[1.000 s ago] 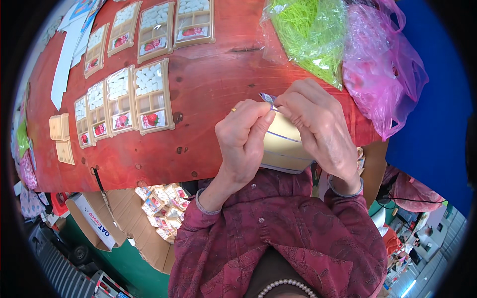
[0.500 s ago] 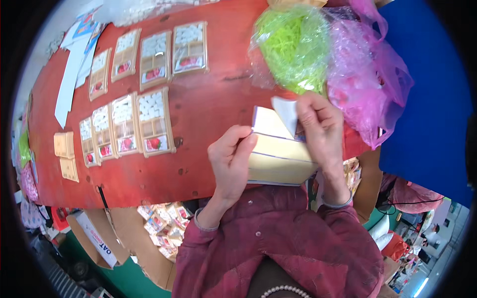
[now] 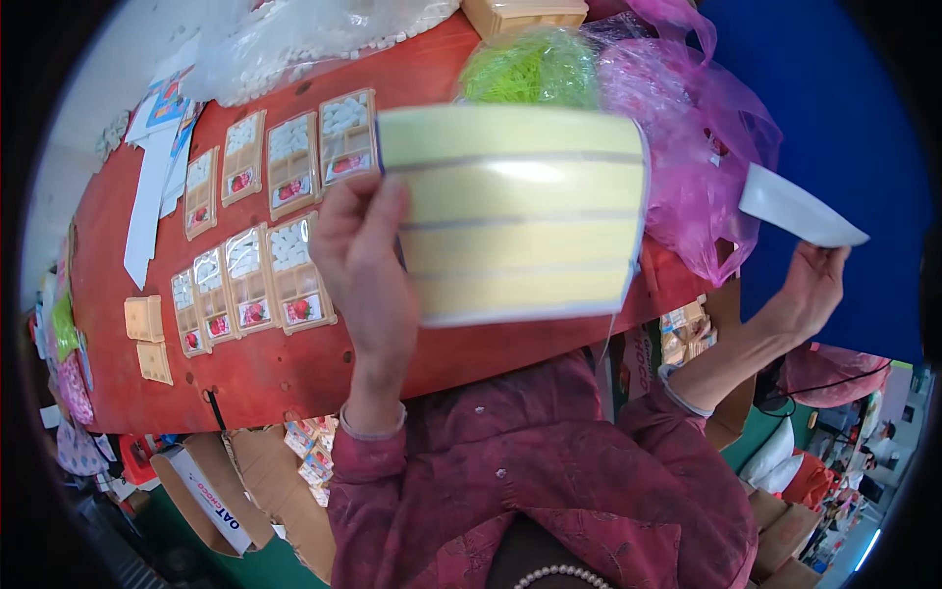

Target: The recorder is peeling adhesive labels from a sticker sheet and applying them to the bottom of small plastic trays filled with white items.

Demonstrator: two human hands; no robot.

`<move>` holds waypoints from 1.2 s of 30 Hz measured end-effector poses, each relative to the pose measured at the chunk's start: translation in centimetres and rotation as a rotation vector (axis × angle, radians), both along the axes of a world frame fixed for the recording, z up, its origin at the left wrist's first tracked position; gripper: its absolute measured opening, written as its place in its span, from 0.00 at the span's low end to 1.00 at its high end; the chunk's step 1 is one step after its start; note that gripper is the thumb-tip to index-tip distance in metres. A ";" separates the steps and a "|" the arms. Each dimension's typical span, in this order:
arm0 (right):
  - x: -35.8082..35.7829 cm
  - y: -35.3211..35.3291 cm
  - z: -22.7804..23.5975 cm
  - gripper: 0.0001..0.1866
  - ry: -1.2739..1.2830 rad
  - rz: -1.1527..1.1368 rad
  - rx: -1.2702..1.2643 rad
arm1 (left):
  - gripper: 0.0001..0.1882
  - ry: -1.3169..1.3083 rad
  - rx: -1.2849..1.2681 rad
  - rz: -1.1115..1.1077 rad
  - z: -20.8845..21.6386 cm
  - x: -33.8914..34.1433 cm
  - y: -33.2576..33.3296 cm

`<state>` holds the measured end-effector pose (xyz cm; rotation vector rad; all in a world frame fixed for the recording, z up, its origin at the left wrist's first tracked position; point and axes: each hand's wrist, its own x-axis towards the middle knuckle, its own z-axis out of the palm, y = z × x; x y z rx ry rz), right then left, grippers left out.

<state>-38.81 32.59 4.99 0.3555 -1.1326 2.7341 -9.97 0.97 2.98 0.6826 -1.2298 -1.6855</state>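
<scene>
My left hand (image 3: 365,257) pinches the left edge of a pale yellow sheet (image 3: 520,236) crossed by thin dark lines. The sheet is raised above the red table (image 3: 412,368) and looks like a sheet of stickers or backing paper, though I cannot be sure. Off to the right, my right hand (image 3: 812,285) grips the lower end of a curled white paper strip (image 3: 800,208), well apart from the sheet. To the left of the sheet stand two rows of small tan trays (image 3: 267,280) holding white pieces and cards with a red picture; the sheet's edge partly covers the nearest ones.
A bag of green shreds (image 3: 530,74) and a pink plastic bag (image 3: 677,167) lie behind the sheet. White pieces under clear plastic (image 3: 324,49) sit at the back. Stacked tan trays (image 3: 145,319) and white card strips (image 3: 149,206) are at left. Open cardboard boxes (image 3: 280,491) stand below the table edge.
My right hand has moved far right with the white strip, away from the sheet. My left hand has moved left and raised the yellow sheet. The view has shifted slightly.
</scene>
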 end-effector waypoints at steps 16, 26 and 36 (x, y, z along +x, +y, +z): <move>4.4 0.3 -2.2 0.14 -0.286 0.211 0.209 | 0.14 -0.736 -0.893 0.194 -3.9 -0.3 -3.9; 9.6 -7.7 -0.6 0.04 -0.273 0.662 -0.032 | 0.20 -1.319 -1.014 0.138 -9.8 12.9 -5.7; 13.1 -10.5 -0.2 0.07 -0.282 0.594 0.080 | 0.23 -1.214 -1.019 0.037 -9.8 9.8 0.4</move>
